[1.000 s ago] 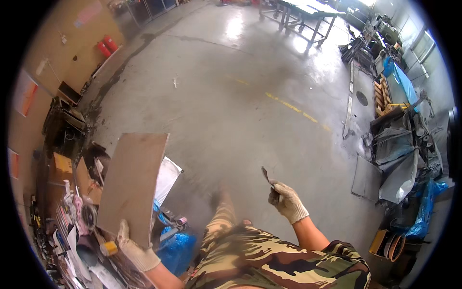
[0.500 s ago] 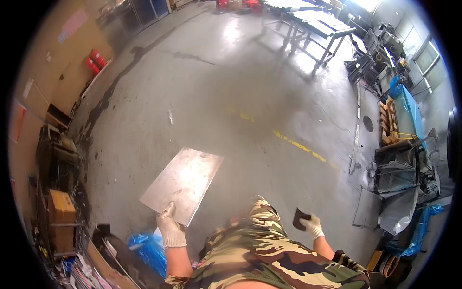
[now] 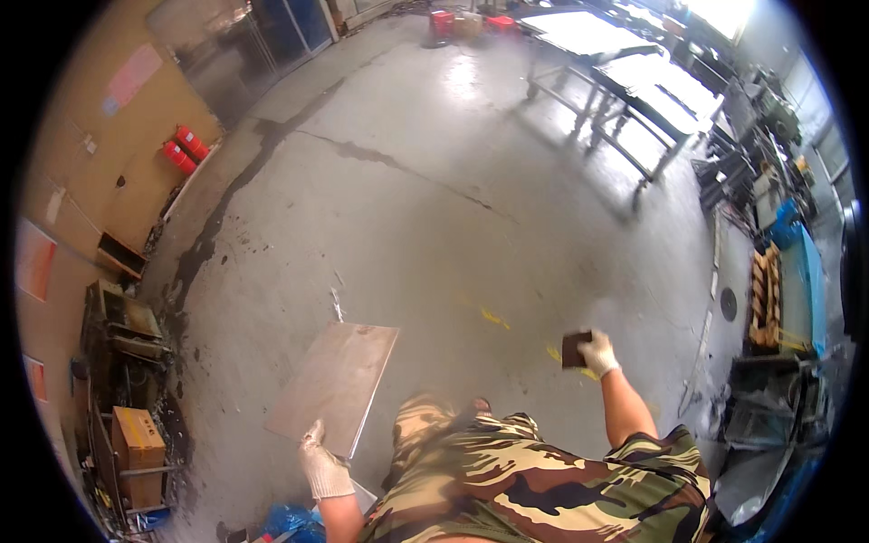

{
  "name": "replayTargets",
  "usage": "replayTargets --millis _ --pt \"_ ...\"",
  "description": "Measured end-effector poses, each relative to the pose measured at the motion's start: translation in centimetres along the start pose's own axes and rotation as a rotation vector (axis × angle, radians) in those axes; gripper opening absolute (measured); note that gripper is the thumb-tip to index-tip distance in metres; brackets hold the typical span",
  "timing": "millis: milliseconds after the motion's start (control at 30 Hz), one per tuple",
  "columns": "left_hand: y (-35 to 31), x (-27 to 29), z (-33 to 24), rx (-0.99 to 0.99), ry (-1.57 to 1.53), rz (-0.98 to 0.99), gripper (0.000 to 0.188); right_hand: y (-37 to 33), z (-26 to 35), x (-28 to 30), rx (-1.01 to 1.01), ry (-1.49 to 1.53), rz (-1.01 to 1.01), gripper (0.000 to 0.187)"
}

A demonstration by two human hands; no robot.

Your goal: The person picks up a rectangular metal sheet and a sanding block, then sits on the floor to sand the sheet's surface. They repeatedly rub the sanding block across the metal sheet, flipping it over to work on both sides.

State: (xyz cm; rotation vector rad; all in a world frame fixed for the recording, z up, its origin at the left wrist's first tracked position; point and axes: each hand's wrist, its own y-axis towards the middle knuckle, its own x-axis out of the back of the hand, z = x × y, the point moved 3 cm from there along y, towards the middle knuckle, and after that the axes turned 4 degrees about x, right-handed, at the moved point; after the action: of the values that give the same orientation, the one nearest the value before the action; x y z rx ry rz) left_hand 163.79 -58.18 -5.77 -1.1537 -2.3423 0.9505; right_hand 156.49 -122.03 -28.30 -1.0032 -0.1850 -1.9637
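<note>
Flat panel point(image 3: 339, 380) held in left fingers point(image 3: 314, 434), right forearm point(image 3: 628, 407) angled forward, right fingers point(image 3: 595, 344) clasping dark square piece point(image 3: 573, 351)

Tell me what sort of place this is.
Probably a workshop or factory hall: metal-framed tables, red fire extinguishers, and worn yellow markings on a stained grey floor.

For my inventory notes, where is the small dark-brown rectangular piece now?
In the head view, the small dark-brown rectangular piece is right of centre, held in the pale-gloved right hand.
</note>
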Motion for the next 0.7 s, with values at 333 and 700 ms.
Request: replayTargets --millis 333,700 --pt "18.1 -26.8 -14.8 -0.072 0.098 -0.089 0.020 23.8 22.7 -3.5 0.003 -0.077 0.156 0.035" --pt "35.8 -57.4 -26.6 -0.105 0.105 0.011 0.044 32.3 6.2 -12.2 -0.217 -0.518 0.865 0.033"
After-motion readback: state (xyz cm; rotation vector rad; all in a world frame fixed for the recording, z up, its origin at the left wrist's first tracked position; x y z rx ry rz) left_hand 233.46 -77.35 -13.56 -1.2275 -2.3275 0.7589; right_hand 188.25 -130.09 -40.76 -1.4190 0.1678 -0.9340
